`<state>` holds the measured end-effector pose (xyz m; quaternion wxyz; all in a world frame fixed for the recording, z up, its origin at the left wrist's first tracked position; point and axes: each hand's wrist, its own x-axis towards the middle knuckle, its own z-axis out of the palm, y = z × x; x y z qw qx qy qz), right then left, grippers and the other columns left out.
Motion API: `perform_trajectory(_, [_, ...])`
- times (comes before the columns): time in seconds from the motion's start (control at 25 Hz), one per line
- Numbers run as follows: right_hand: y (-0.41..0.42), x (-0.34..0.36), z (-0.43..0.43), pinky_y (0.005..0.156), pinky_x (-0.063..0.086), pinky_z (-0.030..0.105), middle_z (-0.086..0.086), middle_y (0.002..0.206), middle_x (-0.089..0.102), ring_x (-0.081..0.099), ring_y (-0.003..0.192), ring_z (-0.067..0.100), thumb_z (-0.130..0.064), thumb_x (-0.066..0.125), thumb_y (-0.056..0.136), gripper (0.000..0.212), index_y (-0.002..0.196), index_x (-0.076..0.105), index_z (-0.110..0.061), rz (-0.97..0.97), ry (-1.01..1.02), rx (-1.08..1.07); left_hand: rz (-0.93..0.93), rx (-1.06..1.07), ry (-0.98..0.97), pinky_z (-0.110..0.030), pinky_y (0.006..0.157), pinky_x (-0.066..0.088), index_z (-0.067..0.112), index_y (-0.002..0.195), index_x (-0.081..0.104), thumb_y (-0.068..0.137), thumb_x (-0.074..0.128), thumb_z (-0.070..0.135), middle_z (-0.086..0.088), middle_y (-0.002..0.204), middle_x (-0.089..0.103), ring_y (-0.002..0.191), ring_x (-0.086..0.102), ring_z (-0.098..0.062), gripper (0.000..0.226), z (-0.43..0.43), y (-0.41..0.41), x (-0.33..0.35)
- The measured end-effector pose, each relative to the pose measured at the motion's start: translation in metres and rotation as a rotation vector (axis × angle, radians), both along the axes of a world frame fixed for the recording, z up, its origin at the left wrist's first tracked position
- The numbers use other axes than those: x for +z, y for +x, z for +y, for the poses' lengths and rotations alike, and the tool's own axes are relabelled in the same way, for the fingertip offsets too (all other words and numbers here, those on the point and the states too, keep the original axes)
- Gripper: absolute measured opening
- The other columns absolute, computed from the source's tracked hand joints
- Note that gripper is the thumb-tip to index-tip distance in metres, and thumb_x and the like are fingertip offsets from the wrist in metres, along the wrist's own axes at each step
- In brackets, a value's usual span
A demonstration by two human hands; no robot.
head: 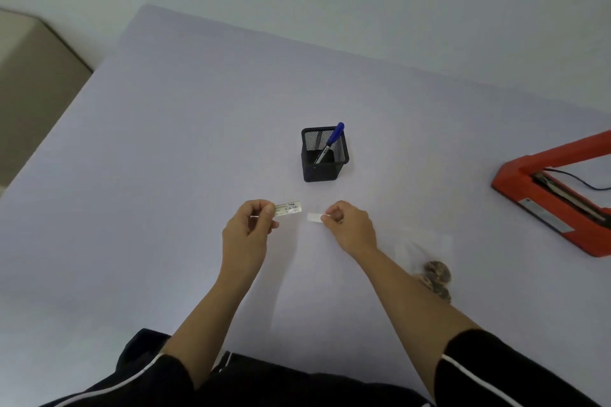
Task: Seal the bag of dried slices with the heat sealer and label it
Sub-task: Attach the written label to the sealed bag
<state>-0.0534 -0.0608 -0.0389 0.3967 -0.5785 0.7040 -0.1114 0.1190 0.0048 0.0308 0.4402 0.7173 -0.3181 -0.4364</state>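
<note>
The left hand [251, 225] pinches one end of a small written label [289, 208] between thumb and fingers, above the middle of the pale worktop [165, 175]. Just to its right, the right hand [350, 225] pinches a blank white strip [313, 217]; the two pieces are apart. The clear bag [439, 241] of dried slices [436, 274] lies beside the right forearm. The orange heat sealer [545, 195] sits at the right edge. Farther back stands a black mesh pen cup [322, 168] holding a blue pen [332, 140].

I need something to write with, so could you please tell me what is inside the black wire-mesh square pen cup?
One blue-capped pen leans in the black mesh cup. Its near wall hides part of the floor.
</note>
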Motion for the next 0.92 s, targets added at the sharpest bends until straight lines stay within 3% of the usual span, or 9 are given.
perform_trajectory(0.2, [0.009, -0.004, -0.001, 0.066, 0.045, 0.028, 0.0, 0.102, 0.058, 0.058, 0.087, 0.02, -0.03, 0.059, 0.086, 0.018, 0.099, 0.062, -0.018, 0.148, -0.167, 0.115, -0.042, -0.023, 0.03, -0.013, 0.066, 0.052, 0.014, 0.093, 0.063, 0.094, 0.052, 0.02, 0.003, 0.087, 0.067, 0.074, 0.064, -0.01, 0.013, 0.008, -0.004, -0.006])
perform_trajectory(0.36, [-0.013, 0.01, 0.012, 0.064, 0.048, 0.028, -0.001, 0.094, 0.059, 0.055, 0.079, 0.014, -0.026, 0.058, 0.088, 0.014, 0.098, 0.063, -0.018, -0.011, -0.276, 0.066, -0.073, -0.08, 0.072, -0.019, 0.069, 0.052, 0.015, 0.094, 0.063, 0.094, 0.052, 0.023, 0.005, 0.088, 0.067, 0.075, 0.064, -0.009, 0.014, 0.007, -0.033, -0.013])
perform_trajectory(0.48, [-0.058, 0.025, 0.025, 0.061, 0.041, 0.013, -0.004, 0.082, 0.059, 0.051, 0.068, 0.009, -0.017, 0.059, 0.087, 0.007, 0.091, 0.064, -0.018, -0.055, -0.418, -0.045, -0.031, -0.158, 0.083, -0.021, 0.074, 0.054, 0.014, 0.095, 0.064, 0.094, 0.053, 0.024, 0.002, 0.089, 0.068, 0.078, 0.066, -0.011, 0.015, -0.006, -0.07, -0.016])
perform_trajectory(0.56, [-0.1, 0.031, 0.032, 0.062, 0.041, 0.011, -0.004, 0.079, 0.059, 0.052, 0.066, 0.01, -0.013, 0.06, 0.086, 0.007, 0.088, 0.065, -0.017, -0.059, -0.442, -0.197, 0.032, -0.23, 0.092, -0.018, 0.073, 0.055, 0.012, 0.096, 0.066, 0.093, 0.055, 0.021, -0.001, 0.086, 0.069, 0.075, 0.066, -0.009, 0.014, -0.014, -0.098, -0.018])
perform_trajectory(0.68, [-0.167, 0.03, 0.043, 0.068, 0.051, 0.028, 0.003, 0.084, 0.064, 0.058, 0.072, 0.014, -0.012, 0.059, 0.087, 0.008, 0.091, 0.065, -0.014, -0.034, -0.385, -0.414, 0.082, -0.345, 0.128, -0.017, 0.072, 0.056, 0.01, 0.09, 0.067, 0.091, 0.058, 0.016, -0.005, 0.08, 0.07, 0.073, 0.066, -0.01, 0.011, -0.023, -0.142, -0.025])
perform_trajectory(0.8, [-0.214, 0.024, 0.049, 0.072, 0.045, 0.023, 0.003, 0.094, 0.065, 0.058, 0.079, 0.013, -0.02, 0.056, 0.09, 0.016, 0.102, 0.064, -0.012, -0.053, -0.163, -0.495, 0.029, -0.469, 0.159, -0.021, 0.073, 0.056, 0.012, 0.087, 0.067, 0.09, 0.059, 0.014, -0.005, 0.075, 0.069, 0.07, 0.066, -0.012, 0.009, -0.028, -0.179, -0.036])
perform_trajectory(0.92, [-0.228, 0.011, 0.053, 0.082, 0.043, 0.022, -0.002, 0.094, 0.062, 0.057, 0.087, 0.012, -0.029, 0.058, 0.089, 0.025, 0.107, 0.064, -0.012, -0.128, 0.064, -0.446, -0.093, -0.542, 0.152, -0.018, 0.071, 0.054, 0.015, 0.083, 0.067, 0.089, 0.06, 0.015, 0.001, 0.068, 0.069, 0.062, 0.064, -0.004, 0.009, -0.029, -0.2, -0.049])
